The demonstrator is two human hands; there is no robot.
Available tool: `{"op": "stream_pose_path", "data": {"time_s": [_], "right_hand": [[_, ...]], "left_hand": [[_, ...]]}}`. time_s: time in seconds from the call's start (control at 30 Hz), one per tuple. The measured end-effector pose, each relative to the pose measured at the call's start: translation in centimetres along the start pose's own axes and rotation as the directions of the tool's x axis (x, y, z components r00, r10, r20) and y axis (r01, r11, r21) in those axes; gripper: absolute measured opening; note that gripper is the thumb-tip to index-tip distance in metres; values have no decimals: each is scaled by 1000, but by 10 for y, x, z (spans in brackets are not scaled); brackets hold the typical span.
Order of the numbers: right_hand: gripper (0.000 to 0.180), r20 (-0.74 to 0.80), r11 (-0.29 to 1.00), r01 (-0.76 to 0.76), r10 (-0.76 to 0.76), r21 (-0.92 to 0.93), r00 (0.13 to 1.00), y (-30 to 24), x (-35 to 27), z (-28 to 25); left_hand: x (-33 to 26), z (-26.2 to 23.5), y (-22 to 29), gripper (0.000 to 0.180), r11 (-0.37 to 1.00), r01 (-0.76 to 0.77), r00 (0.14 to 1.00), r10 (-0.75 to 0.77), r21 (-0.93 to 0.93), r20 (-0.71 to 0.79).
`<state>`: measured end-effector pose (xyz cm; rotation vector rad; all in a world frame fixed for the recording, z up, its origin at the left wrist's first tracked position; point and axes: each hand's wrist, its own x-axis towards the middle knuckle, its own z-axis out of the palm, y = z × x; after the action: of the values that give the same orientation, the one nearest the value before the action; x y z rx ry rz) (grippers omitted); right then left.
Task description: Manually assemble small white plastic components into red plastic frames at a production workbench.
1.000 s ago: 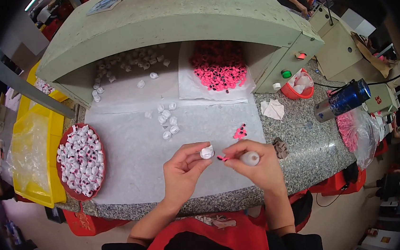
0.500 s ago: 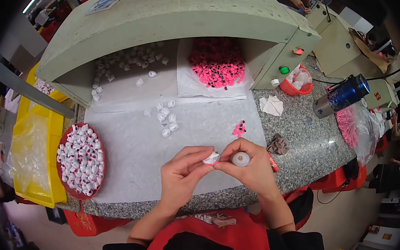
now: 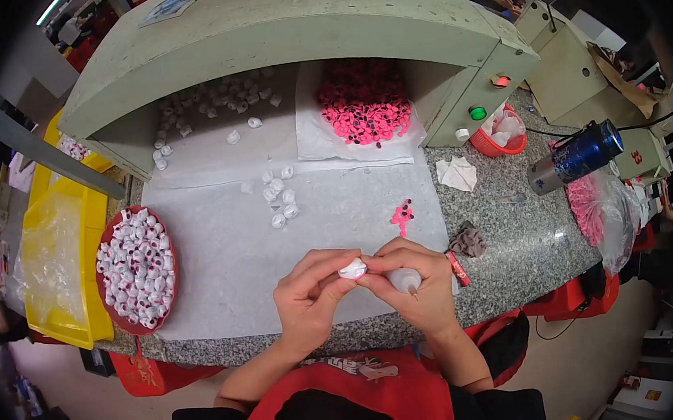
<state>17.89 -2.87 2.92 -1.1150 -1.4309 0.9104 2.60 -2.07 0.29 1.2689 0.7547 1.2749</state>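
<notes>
Above the near edge of the white paper sheet, my left hand pinches a small rounded white piece. The fingertips of my right hand touch the right side of that piece. A small translucent squeeze bottle is also held in my right hand, its narrow tip pointing back toward me. Just beyond the right hand lies a little cluster of pink pieces with black dots. Several loose white pieces sit farther off on the paper. My fingers partly cover the held piece.
An arched, pale green metal housing spans the far side, with a heap of pink pieces inside. Left are a red dish of white pieces and a yellow tray. Right are a blue bottle, crumpled cloth and red basket.
The white piece has turned in my fingers, and less pink shows at its lower edge. My right hand has rolled, so the squeeze bottle's tip now points nearer to me.
</notes>
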Motion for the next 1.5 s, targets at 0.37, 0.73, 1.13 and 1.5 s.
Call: {"op": "stream_pose_path", "data": {"time_s": [0.37,0.73,1.13,1.5], "right_hand": [[17,-10,1000,-2,2,-6,1000,-2,0,2],[25,-48,986,23,-31,-166,998,29,10,14],[23,54,994,94,-96,50,994,27,5,4],[24,74,915,-137,118,379,990,27,-4,12]], "left_hand": [[0,0,2,26,995,50,999,-51,-91,-1],[13,-21,-38,29,522,504,794,-593,-688,132],[5,-11,-2,21,918,324,941,-337,-227,-22],[2,-12,1,21,958,196,980,-197,-208,17]]}}
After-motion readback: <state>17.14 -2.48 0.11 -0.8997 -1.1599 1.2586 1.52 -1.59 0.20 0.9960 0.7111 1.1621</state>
